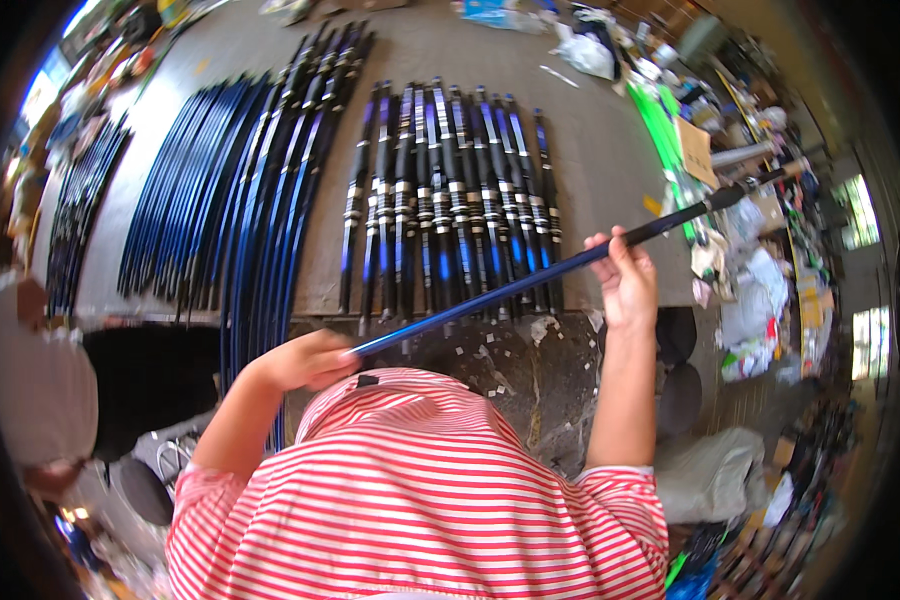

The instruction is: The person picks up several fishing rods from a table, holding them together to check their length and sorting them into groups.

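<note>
A fishing rod (470,303) with a blue shaft and a black upper part slants across in front of me, its thicker end up at the right. My right hand (628,285) is closed around its dark middle part, thumb and fingers pinching it. At the low left end, the fingers of my left hand (308,362) are closed on the blue tip, slightly blurred. Beyond the rod, several black-and-blue rods (457,200) with silver fittings lie side by side on the grey table (605,150). Longer blue rods (270,210) lie left of them, overhanging the near edge.
More blue rods (175,190) and thin dark rods (85,210) lie farther left. Another person (45,380) is at the left edge. Green strips (660,140), a cardboard piece (694,152) and plastic bags line the right side. A whitish sack (715,470) stands at lower right.
</note>
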Demonstrator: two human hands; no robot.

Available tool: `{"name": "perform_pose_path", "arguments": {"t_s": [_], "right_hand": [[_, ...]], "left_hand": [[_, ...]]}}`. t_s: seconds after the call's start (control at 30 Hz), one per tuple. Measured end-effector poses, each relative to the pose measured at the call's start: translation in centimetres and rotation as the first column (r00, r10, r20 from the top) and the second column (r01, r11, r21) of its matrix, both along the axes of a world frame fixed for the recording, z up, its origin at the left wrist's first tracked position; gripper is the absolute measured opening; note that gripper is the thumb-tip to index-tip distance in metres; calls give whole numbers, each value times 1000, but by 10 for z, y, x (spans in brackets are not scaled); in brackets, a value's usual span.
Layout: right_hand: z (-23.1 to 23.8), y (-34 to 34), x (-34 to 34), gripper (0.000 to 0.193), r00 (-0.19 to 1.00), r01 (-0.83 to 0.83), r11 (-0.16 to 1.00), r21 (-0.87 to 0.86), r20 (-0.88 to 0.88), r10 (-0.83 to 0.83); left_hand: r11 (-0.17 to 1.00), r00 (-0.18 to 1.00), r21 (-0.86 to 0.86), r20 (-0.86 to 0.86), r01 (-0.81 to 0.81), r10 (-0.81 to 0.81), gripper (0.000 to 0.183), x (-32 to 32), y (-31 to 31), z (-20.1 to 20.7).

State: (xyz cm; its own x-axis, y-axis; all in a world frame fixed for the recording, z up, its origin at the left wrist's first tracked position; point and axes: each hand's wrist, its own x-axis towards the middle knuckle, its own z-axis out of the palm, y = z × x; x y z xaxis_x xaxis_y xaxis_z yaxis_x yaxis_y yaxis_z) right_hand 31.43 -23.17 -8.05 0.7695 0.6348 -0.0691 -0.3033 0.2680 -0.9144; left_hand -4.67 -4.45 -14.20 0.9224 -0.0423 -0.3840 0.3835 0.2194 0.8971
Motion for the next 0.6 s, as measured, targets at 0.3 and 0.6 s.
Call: {"name": "perform_pose_path", "arguments": {"t_s": [0.3, 0.6], "right_hand": [[-45, -4, 28, 13, 927, 211, 976, 54, -326, -182], [-33, 39, -26, 26, 628, 351, 934, 59, -755, -188]], "left_hand": [[364, 993, 931, -74, 36, 90, 24, -34, -1, 29], [-232, 979, 972, 67, -20, 195, 43, 47, -76, 26]]}}
